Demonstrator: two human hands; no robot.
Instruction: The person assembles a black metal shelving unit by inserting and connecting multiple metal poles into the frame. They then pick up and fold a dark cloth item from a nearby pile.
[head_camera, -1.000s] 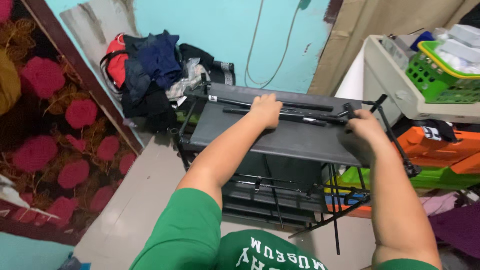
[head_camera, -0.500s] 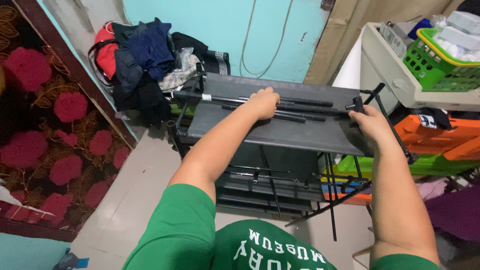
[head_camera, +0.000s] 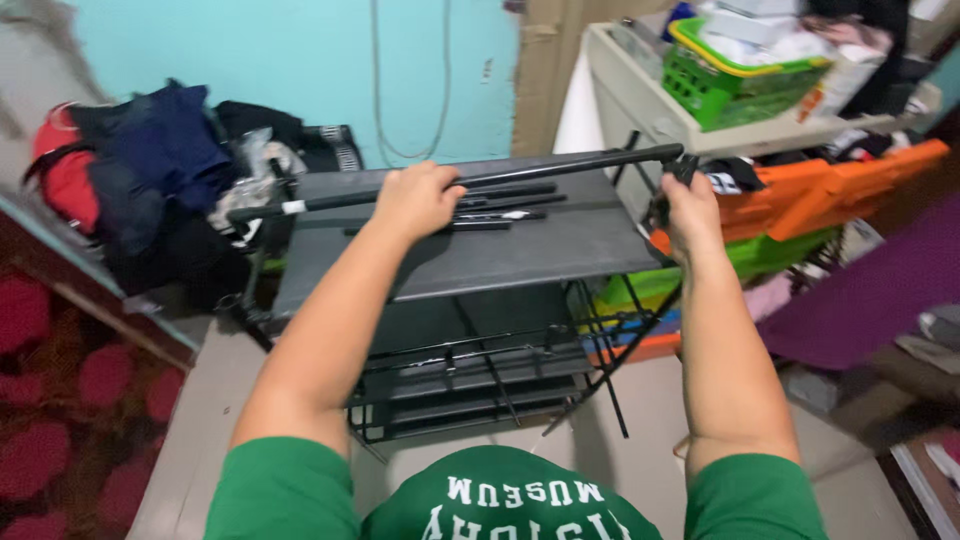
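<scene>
The left hand (head_camera: 415, 198) was closed around a long black metal rod (head_camera: 520, 176) lifted above the dark grey shelf top (head_camera: 520, 250) of a black wire rack; the right hand (head_camera: 690, 208) gripped its right end near the shelf's right edge. The rod's left end could have snagged the heaped clothes (head_camera: 170, 170). A green plastic basket (head_camera: 745, 85) sat on the cream cabinet, orange bins (head_camera: 830, 190) below.

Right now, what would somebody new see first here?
First, two bare arms reaching out: the left hand grips a long black rod above a dark grey rack in the middle, and the right hand holds the rod's other end. Next, the bright green basket on the cream shelf at upper right, and the pile of clothes against the blue wall at left.
</scene>
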